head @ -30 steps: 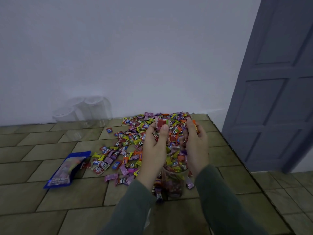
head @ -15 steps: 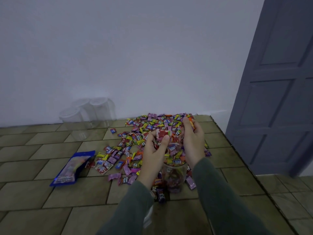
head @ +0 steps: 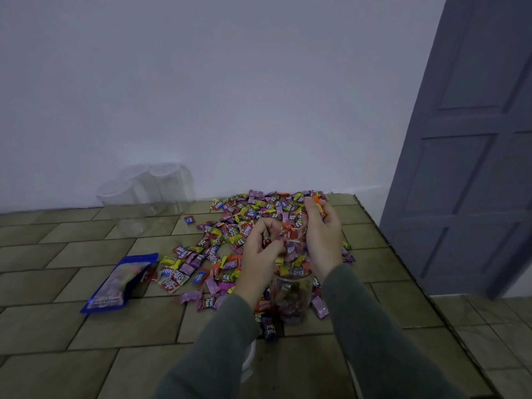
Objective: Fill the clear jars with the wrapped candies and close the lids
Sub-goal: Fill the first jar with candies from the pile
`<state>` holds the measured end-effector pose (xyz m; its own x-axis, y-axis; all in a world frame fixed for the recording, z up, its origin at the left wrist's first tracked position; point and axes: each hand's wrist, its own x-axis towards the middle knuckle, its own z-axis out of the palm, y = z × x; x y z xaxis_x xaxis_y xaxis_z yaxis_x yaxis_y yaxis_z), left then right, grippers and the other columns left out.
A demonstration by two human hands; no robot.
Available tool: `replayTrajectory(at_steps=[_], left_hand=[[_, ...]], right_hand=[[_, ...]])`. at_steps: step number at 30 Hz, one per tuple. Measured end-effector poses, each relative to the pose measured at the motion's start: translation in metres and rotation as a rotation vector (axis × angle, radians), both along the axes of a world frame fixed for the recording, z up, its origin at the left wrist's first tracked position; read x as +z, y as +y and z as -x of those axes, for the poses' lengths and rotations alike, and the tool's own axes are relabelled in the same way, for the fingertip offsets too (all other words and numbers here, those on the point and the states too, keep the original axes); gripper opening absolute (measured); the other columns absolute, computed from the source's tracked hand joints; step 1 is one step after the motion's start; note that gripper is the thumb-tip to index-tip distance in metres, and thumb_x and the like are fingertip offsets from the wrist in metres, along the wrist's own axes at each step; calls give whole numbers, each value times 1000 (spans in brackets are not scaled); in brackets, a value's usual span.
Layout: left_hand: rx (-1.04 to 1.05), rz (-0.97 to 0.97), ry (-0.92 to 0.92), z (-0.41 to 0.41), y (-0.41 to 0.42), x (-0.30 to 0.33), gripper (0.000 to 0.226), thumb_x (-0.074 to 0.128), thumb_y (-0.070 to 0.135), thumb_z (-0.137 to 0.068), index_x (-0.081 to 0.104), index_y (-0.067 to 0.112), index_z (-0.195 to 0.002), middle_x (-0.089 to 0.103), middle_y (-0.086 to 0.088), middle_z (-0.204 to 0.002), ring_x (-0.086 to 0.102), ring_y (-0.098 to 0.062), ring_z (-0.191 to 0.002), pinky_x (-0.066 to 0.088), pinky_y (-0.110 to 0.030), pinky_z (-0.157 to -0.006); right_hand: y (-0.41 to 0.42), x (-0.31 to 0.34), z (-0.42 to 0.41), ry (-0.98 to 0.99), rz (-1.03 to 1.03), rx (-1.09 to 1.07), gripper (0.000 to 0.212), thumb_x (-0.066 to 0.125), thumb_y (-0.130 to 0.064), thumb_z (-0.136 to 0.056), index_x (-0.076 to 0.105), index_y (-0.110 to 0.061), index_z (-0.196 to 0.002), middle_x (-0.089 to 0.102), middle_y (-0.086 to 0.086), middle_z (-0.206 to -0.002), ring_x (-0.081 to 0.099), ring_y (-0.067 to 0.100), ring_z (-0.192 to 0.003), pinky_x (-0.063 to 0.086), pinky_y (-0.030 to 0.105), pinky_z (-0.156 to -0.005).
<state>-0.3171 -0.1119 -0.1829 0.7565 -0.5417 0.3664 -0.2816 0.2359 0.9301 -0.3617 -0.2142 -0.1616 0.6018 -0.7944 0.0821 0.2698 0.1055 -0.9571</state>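
A clear jar (head: 292, 300), partly filled with wrapped candies, stands on the tiled counter in front of me. My left hand (head: 259, 256) and my right hand (head: 324, 239) are cupped together just above its mouth, holding a heap of wrapped candies (head: 290, 251) between the palms. A wide pile of coloured wrapped candies (head: 230, 234) lies spread on the counter behind and to the left of the jar. Three empty clear jars (head: 144, 194) stand against the wall at the back left.
A blue candy bag (head: 121, 282) lies flat on the counter at the left. A white round object (head: 249, 359), partly hidden under my left sleeve, lies near the front. The counter edge (head: 403, 254) runs along the right, with a grey door (head: 472, 139) beyond.
Both hands with their scoop of candies have come down closer to the jar's mouth, and the left fingers have curled further inward around the heap.
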Motion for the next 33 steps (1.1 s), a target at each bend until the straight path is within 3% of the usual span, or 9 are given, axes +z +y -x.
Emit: replayTrajectory(at_steps=[4, 8, 12, 19, 21, 24, 27, 31, 33], left_hand=[[-45, 15, -7, 4, 0, 6, 20, 43, -2, -80, 47, 9, -95, 37, -7, -85, 37, -11, -68, 40, -11, -52], [-28, -105, -83, -2, -2, 3, 6, 42, 17, -101, 48, 17, -103, 48, 5, -87, 45, -10, -75, 39, -22, -69], [45, -34, -34, -3, 3, -10, 21, 48, 32, -99, 64, 19, -100, 66, 10, -91, 60, -4, -82, 48, -24, -72], [-37, -86, 487, 1, -7, -29, 76, 16, 60, -96, 76, 15, -87, 75, -10, -93, 68, -25, -89, 49, -43, -91], [-8, -36, 542, 2, -8, -33, 75, 19, 59, -97, 76, 13, -81, 74, -12, -86, 66, -27, -82, 47, -46, -92], [8, -5, 575, 1, -10, -36, 73, 27, 62, -94, 71, 4, -98, 73, -15, -93, 67, -30, -90, 48, -44, -93], [-7, 41, 630, 0, -10, -39, 78, 32, 65, -92, 69, -2, -107, 71, -24, -101, 67, -35, -95, 46, -53, -99], [-8, 46, 608, -1, -12, -39, 76, 31, 61, -92, 71, -4, -96, 70, -23, -90, 66, -29, -77, 49, -51, -92], [-28, 37, 634, -1, -12, -39, 77, 35, 62, -89, 68, -7, -103, 71, -22, -90, 68, -29, -78, 54, -46, -85]], right_hand=[[0, 2, 2, -23, -9, 22, 22, 54, -36, -97, 48, -18, -109, 40, -10, -48, 34, 7, -43, 31, 21, -40], [3, 4, 3, -35, 4, 20, 17, 54, -35, -97, 53, -18, -97, 40, -10, -49, 34, 7, -43, 33, 23, -43], [3, 4, 2, -58, -25, 17, 17, 55, -35, -96, 54, -18, -97, 42, -10, -50, 36, 10, -47, 34, 23, -44], [1, 8, 3, -99, -19, 253, 18, 54, -26, -98, 52, -9, -102, 46, -4, -55, 49, 15, -49, 43, 28, -52], [1, 9, 4, -54, 62, 341, 18, 53, -26, -98, 54, -10, -90, 50, -1, -58, 57, 20, -57, 47, 31, -58], [-2, 9, 5, -29, 26, 410, 17, 55, -25, -97, 56, -11, -88, 55, 0, -60, 56, 20, -63, 43, 23, -47], [-7, 7, 2, -10, -30, 409, 13, 57, -26, -96, 58, -13, -91, 50, -4, -59, 49, 12, -58, 42, 25, -59], [-11, 2, -4, -9, -79, 364, 14, 53, -25, -97, 57, -12, -98, 57, -1, -87, 56, 7, -61, 48, 24, -63], [-13, 0, -3, 49, 4, 354, 23, 49, -23, -98, 59, -6, -110, 59, 3, -110, 62, 10, -86, 52, 27, -77]])
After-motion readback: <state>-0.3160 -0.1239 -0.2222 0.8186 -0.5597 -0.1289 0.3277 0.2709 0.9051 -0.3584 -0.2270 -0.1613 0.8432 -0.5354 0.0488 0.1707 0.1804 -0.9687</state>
